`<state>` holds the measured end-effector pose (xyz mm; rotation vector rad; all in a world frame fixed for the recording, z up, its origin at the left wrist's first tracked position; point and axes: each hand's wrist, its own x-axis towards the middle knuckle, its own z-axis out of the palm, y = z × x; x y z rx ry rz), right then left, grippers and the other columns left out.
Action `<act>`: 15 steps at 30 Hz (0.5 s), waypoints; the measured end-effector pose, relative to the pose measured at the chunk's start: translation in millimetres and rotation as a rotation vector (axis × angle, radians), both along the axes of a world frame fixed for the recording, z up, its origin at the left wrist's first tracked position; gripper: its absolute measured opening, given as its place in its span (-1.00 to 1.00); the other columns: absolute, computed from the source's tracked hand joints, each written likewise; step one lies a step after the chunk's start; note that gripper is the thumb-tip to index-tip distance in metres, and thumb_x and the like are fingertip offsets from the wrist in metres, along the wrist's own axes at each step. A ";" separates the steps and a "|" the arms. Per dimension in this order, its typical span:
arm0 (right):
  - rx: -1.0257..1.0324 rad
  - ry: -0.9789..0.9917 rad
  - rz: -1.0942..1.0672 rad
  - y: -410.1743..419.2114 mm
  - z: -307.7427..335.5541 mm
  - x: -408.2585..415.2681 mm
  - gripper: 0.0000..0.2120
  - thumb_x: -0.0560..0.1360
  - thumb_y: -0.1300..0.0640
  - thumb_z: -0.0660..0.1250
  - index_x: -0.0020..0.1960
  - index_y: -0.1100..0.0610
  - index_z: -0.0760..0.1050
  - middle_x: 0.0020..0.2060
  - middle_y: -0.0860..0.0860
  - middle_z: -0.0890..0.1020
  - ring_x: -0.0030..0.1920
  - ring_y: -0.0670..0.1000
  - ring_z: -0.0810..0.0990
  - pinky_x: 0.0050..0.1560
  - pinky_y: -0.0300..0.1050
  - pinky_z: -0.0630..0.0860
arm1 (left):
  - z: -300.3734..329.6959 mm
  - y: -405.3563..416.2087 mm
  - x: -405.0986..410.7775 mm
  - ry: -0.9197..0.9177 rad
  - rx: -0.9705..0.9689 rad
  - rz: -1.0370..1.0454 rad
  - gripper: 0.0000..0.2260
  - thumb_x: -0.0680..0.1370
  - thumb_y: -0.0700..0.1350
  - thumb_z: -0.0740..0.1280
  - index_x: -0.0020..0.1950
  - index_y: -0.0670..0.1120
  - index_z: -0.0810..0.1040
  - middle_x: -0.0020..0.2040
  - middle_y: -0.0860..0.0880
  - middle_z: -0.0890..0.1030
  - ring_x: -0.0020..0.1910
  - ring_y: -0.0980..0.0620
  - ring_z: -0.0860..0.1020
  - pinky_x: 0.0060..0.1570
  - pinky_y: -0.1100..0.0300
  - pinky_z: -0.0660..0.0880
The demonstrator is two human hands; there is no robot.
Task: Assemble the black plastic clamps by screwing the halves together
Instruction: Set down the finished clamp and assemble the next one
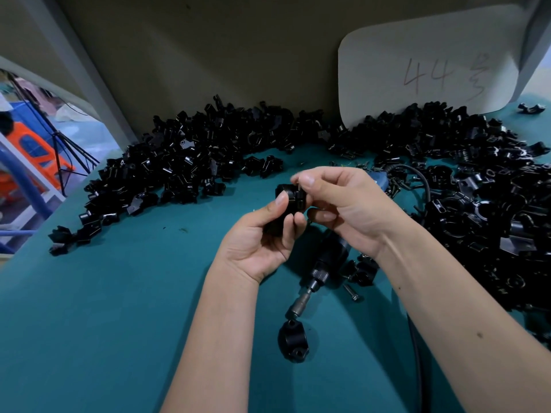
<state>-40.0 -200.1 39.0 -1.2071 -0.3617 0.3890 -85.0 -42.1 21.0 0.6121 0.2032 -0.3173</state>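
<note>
While both hands, left hand (262,234) and right hand (343,204), pinch the clamp halves (290,198) together, any misalignment could cross-thread the screw

Both bare forearms reach forward from the bottom of the view and meet near the middle. The left hand (259,234) is turned palm up, its thumb and curled fingers (290,225) gripping a clamp (287,201) from below. The right hand (343,207) comes in from the right, wrist bent, knuckles up, its thumb and forefinger pinching at the top of the same clamp.
</note>
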 end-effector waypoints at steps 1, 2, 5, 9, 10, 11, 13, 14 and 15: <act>-0.010 -0.006 -0.017 1.2 1.2 -0.4 -0.89 0.40 0.08 0.50 -0.22 0.13 0.69 -0.38 0.01 0.53 -0.37 -0.07 0.35 -0.43 -0.33 0.31 | -0.9 -0.6 0.0 0.002 0.010 0.013 -0.79 0.27 -0.23 0.61 -0.16 -0.29 0.73 -0.11 -0.20 0.70 -0.38 -0.03 0.65 -0.46 0.34 0.57; -0.015 -0.008 -0.029 2.2 1.9 -0.5 -0.87 0.39 0.09 0.52 -0.27 0.13 0.66 -0.39 0.01 0.52 -0.39 -0.07 0.33 -0.43 -0.33 0.31 | -0.9 -1.4 -0.3 -0.002 0.021 0.026 -0.86 0.33 -0.21 0.53 -0.18 -0.27 0.74 -0.12 -0.19 0.71 -0.38 -0.01 0.65 -0.46 0.35 0.57; 0.002 -0.010 -0.059 3.2 1.3 0.2 -0.82 0.44 0.14 0.52 -0.27 0.14 0.58 -0.38 0.01 0.48 -0.40 -0.10 0.31 -0.45 -0.32 0.30 | -1.4 -1.5 0.6 -0.028 0.076 0.070 -0.90 0.38 -0.22 0.45 -0.22 -0.22 0.74 -0.15 -0.17 0.71 -0.37 0.00 0.65 -0.43 0.37 0.57; 0.000 -0.051 -0.007 3.3 -1.5 -1.0 -0.87 0.60 0.23 0.39 0.05 0.13 0.72 -0.32 -0.01 0.47 -0.34 -0.10 0.29 -0.41 -0.31 0.26 | -0.4 0.5 -0.1 -0.049 0.160 0.077 -0.90 0.37 -0.20 0.45 -0.26 -0.19 0.75 -0.19 -0.15 0.71 -0.37 0.02 0.66 -0.42 0.39 0.56; -0.003 -0.048 -0.003 3.2 -2.0 -1.3 -0.86 0.60 0.21 0.39 0.03 0.12 0.74 -0.32 0.00 0.48 -0.34 -0.11 0.31 -0.40 -0.31 0.27 | -0.6 1.0 -0.2 -0.056 0.173 0.073 -0.90 0.37 -0.19 0.44 -0.26 -0.18 0.75 -0.20 -0.14 0.71 -0.37 0.03 0.66 -0.42 0.39 0.56; -0.002 -0.036 -0.004 3.2 -1.7 -1.2 -0.87 0.57 0.20 0.41 -0.01 0.12 0.75 -0.30 0.02 0.52 -0.35 -0.12 0.34 -0.41 -0.32 0.28 | -0.6 1.1 -0.6 -0.069 0.191 0.067 -0.90 0.38 -0.19 0.44 -0.25 -0.17 0.76 -0.20 -0.12 0.71 -0.37 0.04 0.66 -0.41 0.40 0.56; 0.019 0.005 0.012 1.7 -1.7 0.3 -0.89 0.47 0.17 0.46 -0.08 0.16 0.75 -0.24 0.08 0.59 -0.42 -0.13 0.38 -0.43 -0.35 0.31 | -1.6 1.3 -0.6 -0.110 0.243 0.058 -0.88 0.39 -0.20 0.43 -0.19 -0.15 0.77 -0.17 -0.11 0.70 -0.35 0.04 0.66 -0.38 0.39 0.57; 0.023 0.027 0.016 1.3 -1.2 0.9 -0.87 0.43 0.15 0.48 -0.09 0.19 0.74 -0.22 0.10 0.62 -0.45 -0.13 0.39 -0.44 -0.35 0.34 | -2.3 1.7 0.0 -0.130 0.264 0.055 -0.87 0.40 -0.21 0.42 -0.15 -0.14 0.78 -0.14 -0.12 0.69 -0.33 0.04 0.66 -0.37 0.39 0.57; 0.022 0.043 0.007 1.3 -1.1 1.1 -0.84 0.40 0.14 0.49 -0.09 0.22 0.73 -0.21 0.12 0.64 -0.48 -0.13 0.39 -0.44 -0.35 0.36 | -2.9 1.8 0.6 -0.144 0.276 0.054 -0.85 0.41 -0.21 0.42 -0.10 -0.15 0.77 -0.11 -0.12 0.69 -0.32 0.04 0.66 -0.36 0.38 0.58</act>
